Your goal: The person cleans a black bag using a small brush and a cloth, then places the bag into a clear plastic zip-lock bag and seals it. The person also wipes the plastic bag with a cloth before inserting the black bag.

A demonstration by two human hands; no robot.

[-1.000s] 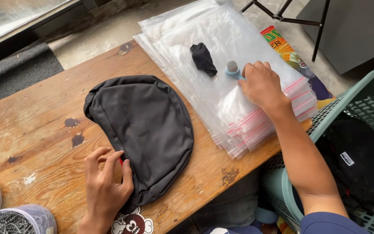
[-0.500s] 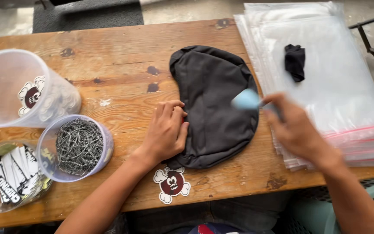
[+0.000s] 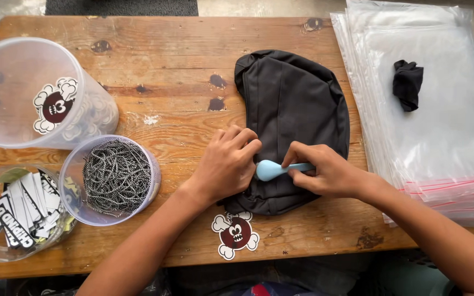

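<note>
1. Pouch [image 3: 294, 118]: black fabric, bean-shaped, lies flat on the desk [image 3: 165, 41] right of centre. Long axis runs away from the person toward the far edge, bowed to the right; near end sits just under both hands.
2. Left hand [image 3: 227, 164]: fingers curled, knuckles up, pressing the pouch's near left edge down. Whether it pinches fabric, cannot tell.
3. Right hand [image 3: 325, 172]: closed around the handle of a small light-blue tool [image 3: 272, 170], thumb and fingers pinching it. Rounded tool end points left, touching the pouch just beside the left fingertips.
4. Both hands meet over the near end; tool lies crosswise to the pouch's long axis. Neither hand is clearly nearer; the rest of the pouch stretches away from them, uncovered.
5. Right of the pouch: stack of clear zip bags [image 3: 440, 126] with red seal strips along the near edge, just beside the pouch edge, partly off the desk. A small black scrap [image 3: 408, 85] rests on top, well apart from the hands.
6. Left side: large clear tub [image 3: 28, 93] lying tilted, with a cartoon sticker; a round tub of ball chains [image 3: 116, 178]; a tub of black-and-white tags [image 3: 17, 211] at the near corner. All well apart from the pouch.
7. Skull-like sticker [image 3: 236, 234] lies on the desk just below the pouch, near the left wrist.
8. Nothing stands between hands and pouch; bare wood lies left of it.
</note>
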